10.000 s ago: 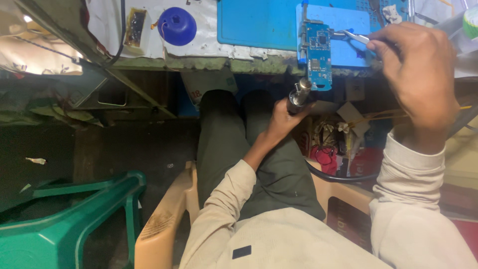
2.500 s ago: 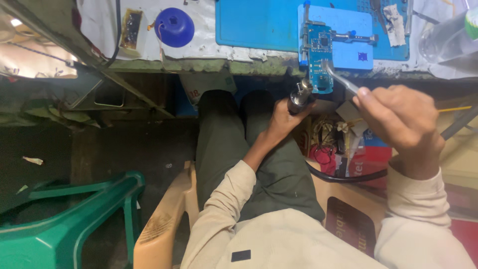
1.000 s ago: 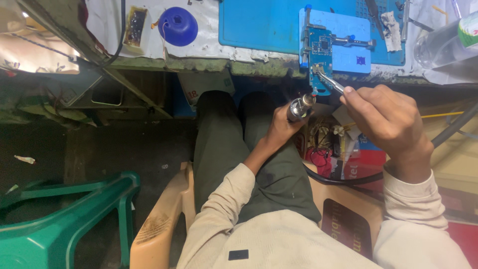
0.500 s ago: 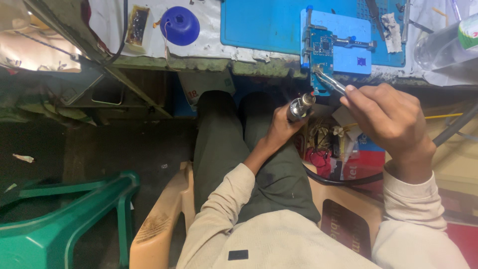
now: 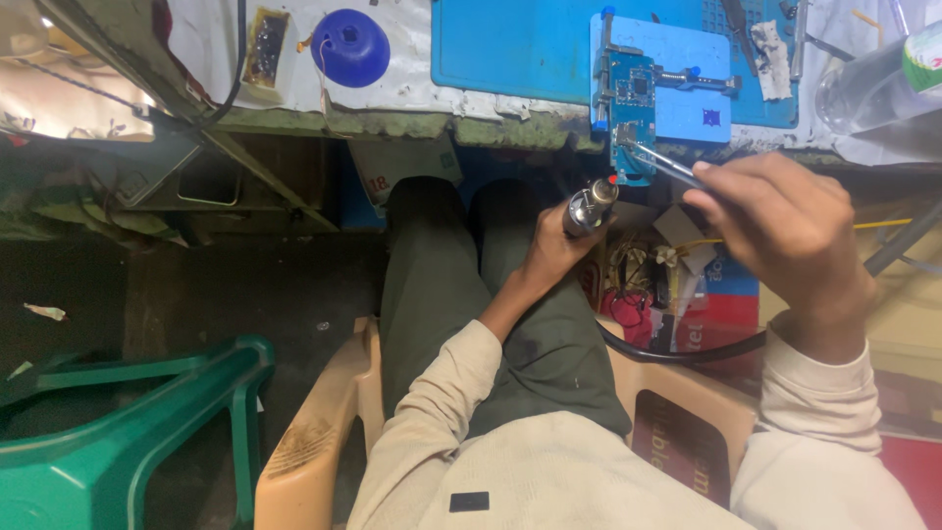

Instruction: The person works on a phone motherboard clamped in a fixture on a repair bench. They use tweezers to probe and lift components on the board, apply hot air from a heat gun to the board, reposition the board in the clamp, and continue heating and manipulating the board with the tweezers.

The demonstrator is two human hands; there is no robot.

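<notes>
Your desk [image 5: 294, 93] carries a blue mat [image 5: 510, 44], and on the mat's near right corner sits a pale holder [image 5: 687, 93] with a blue circuit board [image 5: 628, 118] clamped in it, the board's lower end overhanging the desk edge toward your lap. The board is already fixed in the holder and both tools are brought up to it, so the set-up looks done; judging from the tweezer tips on the board's lower part, the work on that spot is under way and not finished, and nothing has been lifted clear of the board that I can see.

Your right hand [image 5: 785, 231] is raised just below the desk edge, wrist bent, its fingers [image 5: 721, 191] closed around slim tweezers [image 5: 662, 162] that slant up and left to touch the board's lower end. Whether the tips pinch a part is too small to tell.

Your left hand [image 5: 549, 250] reaches forward over your knees, forearm stretched out, its fingers wrapped around the grip of a hot-air tool [image 5: 589, 206]. The metal nozzle points up and right, just under the board's bottom edge and near the tweezer tips, not touching it.

A blue round dish [image 5: 350, 46] lies well apart to the left.
</notes>
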